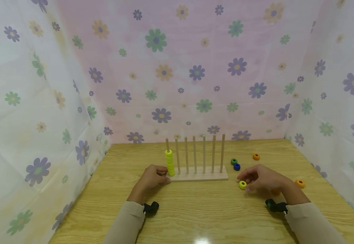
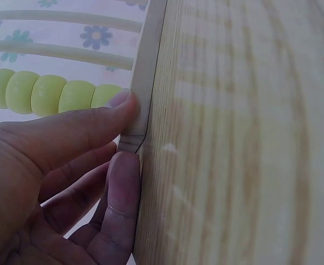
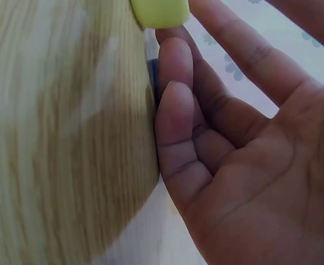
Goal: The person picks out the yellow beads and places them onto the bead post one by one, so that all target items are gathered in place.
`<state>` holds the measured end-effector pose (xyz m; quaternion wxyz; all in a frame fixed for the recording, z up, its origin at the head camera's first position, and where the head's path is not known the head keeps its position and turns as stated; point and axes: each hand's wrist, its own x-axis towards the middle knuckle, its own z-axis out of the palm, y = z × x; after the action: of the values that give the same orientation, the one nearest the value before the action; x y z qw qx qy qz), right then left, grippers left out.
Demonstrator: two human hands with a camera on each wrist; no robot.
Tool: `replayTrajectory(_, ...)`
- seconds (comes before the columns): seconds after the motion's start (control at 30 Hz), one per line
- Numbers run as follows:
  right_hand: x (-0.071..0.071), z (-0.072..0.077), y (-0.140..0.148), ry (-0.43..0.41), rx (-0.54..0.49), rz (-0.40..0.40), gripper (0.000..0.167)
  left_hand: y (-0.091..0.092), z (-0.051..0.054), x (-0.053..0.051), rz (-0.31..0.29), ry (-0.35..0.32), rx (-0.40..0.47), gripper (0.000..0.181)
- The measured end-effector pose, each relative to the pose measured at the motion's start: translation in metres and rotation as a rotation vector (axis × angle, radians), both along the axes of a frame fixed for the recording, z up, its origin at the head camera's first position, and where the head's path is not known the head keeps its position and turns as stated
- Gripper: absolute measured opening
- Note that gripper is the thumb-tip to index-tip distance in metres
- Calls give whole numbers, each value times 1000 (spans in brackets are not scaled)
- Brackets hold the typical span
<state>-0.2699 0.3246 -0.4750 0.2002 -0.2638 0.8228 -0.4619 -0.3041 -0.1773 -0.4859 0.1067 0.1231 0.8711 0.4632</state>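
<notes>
A wooden peg rack (image 1: 199, 175) with several upright rods stands on the table. Its leftmost rod carries a stack of several yellow beads (image 1: 170, 162). My left hand (image 1: 152, 177) pinches the left end of the rack's base (image 2: 145, 72), the thumb on one side and a finger at the end corner. To the right of the rack, my right hand (image 1: 265, 179) has thumb and index finger at opposite sides of a loose yellow bead (image 1: 242, 185). That yellow bead (image 3: 162, 11) is low at the table surface; in the right wrist view the gripping fingertips are cut off.
A green bead (image 1: 234, 161) and a dark blue bead (image 1: 237, 166) lie beside the rack's right end. One orange bead (image 1: 256, 156) is farther back, another orange bead (image 1: 300, 183) lies right of my right hand. Flowered cloth (image 1: 195, 84) surrounds the wooden table (image 1: 195, 210).
</notes>
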Motion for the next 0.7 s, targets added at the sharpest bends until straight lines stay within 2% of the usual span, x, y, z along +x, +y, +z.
replayTrajectory(0.2, 1, -1, 4, -5, 25, 10, 45, 0, 1, 0, 5, 2, 0, 53)
replayTrajectory(0.7, 0, -5, 2, 3, 15, -16, 37, 1, 2, 1, -1, 7, -1, 52)
